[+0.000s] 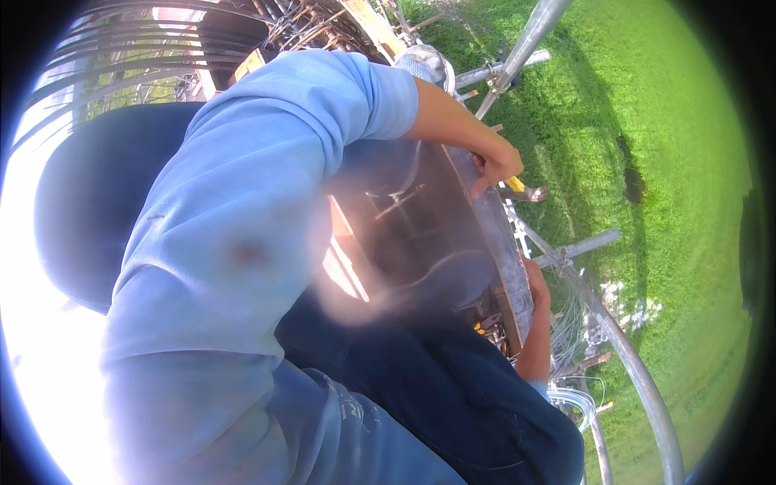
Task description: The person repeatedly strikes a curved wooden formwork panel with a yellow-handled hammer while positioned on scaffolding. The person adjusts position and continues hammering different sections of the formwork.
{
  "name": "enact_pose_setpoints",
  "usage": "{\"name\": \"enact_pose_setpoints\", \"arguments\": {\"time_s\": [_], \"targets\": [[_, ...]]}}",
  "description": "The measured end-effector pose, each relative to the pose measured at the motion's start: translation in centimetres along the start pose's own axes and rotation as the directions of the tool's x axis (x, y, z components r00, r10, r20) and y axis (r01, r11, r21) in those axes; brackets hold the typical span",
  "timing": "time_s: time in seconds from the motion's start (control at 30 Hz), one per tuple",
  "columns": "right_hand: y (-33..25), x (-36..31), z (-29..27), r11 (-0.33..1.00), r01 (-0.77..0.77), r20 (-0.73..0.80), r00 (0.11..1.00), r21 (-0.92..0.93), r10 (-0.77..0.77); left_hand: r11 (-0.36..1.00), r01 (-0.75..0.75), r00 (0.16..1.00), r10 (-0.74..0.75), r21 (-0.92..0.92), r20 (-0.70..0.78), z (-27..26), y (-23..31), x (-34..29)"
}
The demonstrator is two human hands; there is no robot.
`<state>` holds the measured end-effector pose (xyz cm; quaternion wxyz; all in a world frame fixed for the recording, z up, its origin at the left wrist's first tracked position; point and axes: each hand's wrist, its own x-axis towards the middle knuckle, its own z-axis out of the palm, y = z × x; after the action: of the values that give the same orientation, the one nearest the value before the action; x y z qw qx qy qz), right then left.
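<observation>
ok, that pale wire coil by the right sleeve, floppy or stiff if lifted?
Probably springy rather than rigid: the wire coil is thin strands bent into loops. It might tangle, since loose strands spread just above it. Unlikely to roll well, as the loops look uneven.

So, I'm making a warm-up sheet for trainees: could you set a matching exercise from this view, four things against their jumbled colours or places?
Things:
1. Tool handle
2. Right hand
3. Grass
4. Left sleeve

Colours or places:
A. Green
B. Light blue
C. Below the left hand in the picture
D. Yellow

Pairs: 1-D; 2-C; 3-A; 4-B
</observation>
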<state>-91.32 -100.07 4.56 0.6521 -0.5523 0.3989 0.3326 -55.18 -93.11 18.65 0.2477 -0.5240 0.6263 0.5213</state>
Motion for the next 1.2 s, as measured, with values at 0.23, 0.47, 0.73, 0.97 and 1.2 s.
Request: {"name": "enact_pose_setpoints", "arguments": {"time_s": [0.23,0.47,0.73,0.97,1.2], "targets": [[-2.5,-2.5,0.8,0.954,0.164,-0.338,0.909,-0.253,-0.245,0.991,-0.131,0.922,0.131,0.024,-0.364,3.2,1.7,-2.9],[-3.3,-3.9,2.0,0.953,0.208,-0.405,0.870,-0.220,-0.283,0.965,-0.129,0.816,0.234,0.229,-0.528,6.0,3.4,-3.7],[-3.1,-3.3,1.6,0.956,0.206,-0.364,0.891,-0.208,-0.271,0.953,-0.145,0.813,0.267,0.265,-0.517,5.7,3.2,-3.5],[-3.6,-3.9,2.6,0.946,0.232,-0.358,0.883,-0.228,-0.303,0.979,-0.118,0.898,0.178,0.169,-0.403,4.7,4.0,-3.6],[-2.9,-3.5,2.7,0.945,0.198,-0.359,0.889,-0.261,-0.286,0.980,-0.104,0.905,0.164,0.168,-0.392,4.3,4.1,-4.7]]}}
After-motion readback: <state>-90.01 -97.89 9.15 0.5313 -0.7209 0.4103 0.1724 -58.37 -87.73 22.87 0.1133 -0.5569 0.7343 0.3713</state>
